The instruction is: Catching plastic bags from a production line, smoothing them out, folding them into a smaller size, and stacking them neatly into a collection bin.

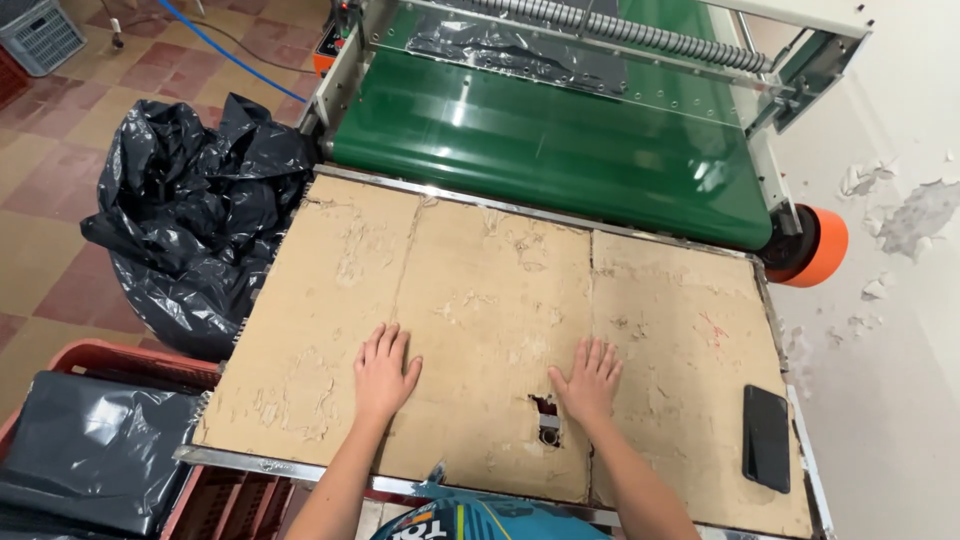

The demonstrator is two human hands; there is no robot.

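Teal garment: at the near table edge. Left hand, right hand: flat, fingers spread, holding nothing, both resting on worn cardboard sheet, bare board between them. Black phone: near right edge. Black plastic bag: beyond left edge. Green conveyor belt: abuts far edge.
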